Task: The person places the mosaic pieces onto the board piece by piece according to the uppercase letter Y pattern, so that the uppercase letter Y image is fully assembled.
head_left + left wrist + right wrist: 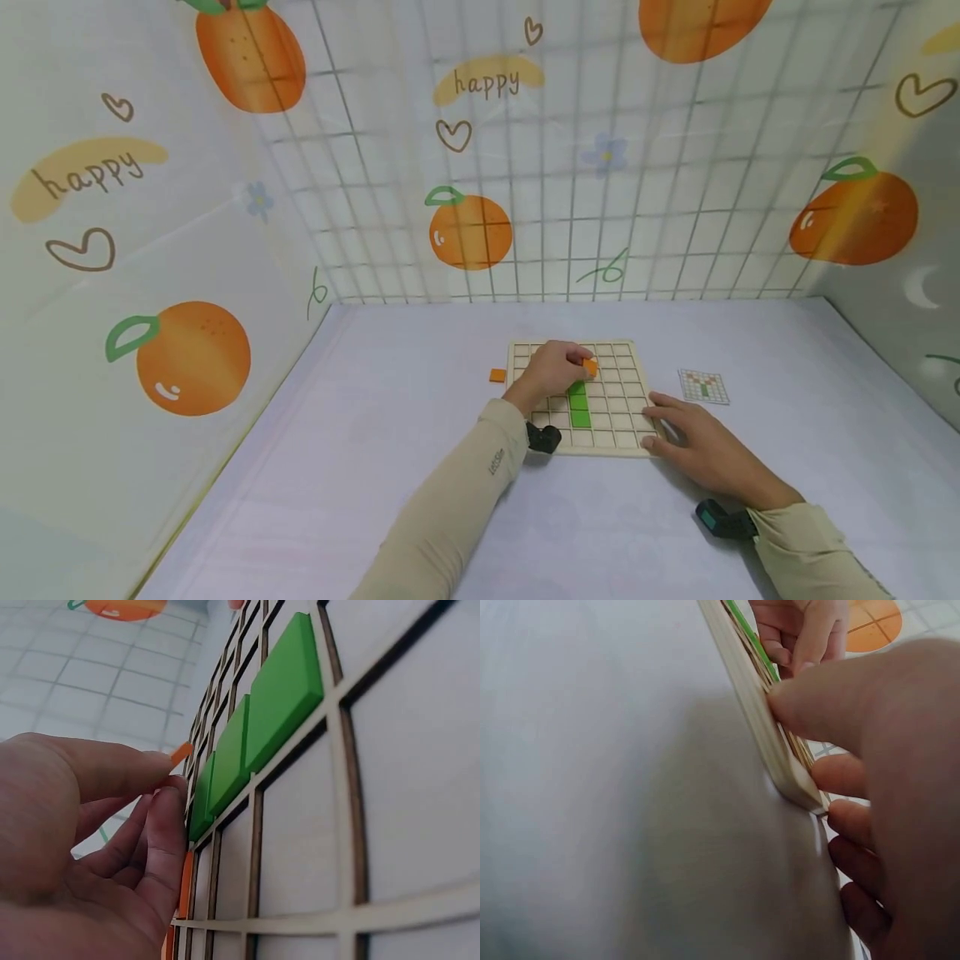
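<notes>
My left hand pinches an orange square tile between thumb and fingertips, above the wooden grid board. Just below that tile, a column of green tiles lies in the board's cells. The left wrist view shows the held orange tile edge-on beside the green tiles; more orange shows past the fingers, partly hidden. My right hand rests at the board's near right corner, fingers extended, thumb touching the rim in the right wrist view.
Another orange tile lies on the white tabletop, left of the board. A small pattern card with a coloured grid lies to the right. Printed cloth walls enclose the back and sides.
</notes>
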Demonstrator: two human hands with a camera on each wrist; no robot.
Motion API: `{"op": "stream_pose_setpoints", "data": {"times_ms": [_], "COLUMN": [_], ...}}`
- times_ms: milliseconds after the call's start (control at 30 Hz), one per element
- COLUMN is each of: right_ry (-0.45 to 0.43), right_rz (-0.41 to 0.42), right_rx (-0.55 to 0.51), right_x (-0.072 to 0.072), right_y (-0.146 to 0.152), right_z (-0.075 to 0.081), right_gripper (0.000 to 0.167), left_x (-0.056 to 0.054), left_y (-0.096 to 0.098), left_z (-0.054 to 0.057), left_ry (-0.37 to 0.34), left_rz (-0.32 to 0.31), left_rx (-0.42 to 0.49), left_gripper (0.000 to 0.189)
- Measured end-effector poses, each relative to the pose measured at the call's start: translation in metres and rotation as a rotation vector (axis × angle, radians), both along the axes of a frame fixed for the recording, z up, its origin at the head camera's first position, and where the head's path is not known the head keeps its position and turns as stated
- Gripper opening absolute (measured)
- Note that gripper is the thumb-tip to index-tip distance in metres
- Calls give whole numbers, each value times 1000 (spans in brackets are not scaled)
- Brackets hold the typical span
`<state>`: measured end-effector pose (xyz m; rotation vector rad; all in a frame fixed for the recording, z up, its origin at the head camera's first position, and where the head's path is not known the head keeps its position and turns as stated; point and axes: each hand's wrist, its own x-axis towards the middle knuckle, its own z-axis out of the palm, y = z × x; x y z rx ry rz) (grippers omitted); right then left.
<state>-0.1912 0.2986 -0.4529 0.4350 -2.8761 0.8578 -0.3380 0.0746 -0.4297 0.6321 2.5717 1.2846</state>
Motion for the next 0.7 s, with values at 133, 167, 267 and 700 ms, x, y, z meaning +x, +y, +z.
{"op": "stream_pose_setpoints", "data": {"times_ms": [133,167,267,700], "right_ry": [-8,-8,-6,-6], "right_rz": [-7,-7,-7,3], "right_rx": [3,3,7,-4], "right_x": [0,0,1,0], "right_y": [-1,-1,-2,-1], "right_z": [1,1,1,1], "right_gripper": [53,53,53,52], "left_x": [-1,-1,-1,0], "left_y": [2,2,3,9], "left_z": [-1,-1,-2,-3], "left_ry": [-4,-7,-17,-4], "left_rz": [2,5,16,36], "left_rx": [-26,-30,-42,-70], "left_gripper": [27,27,27,28]}}
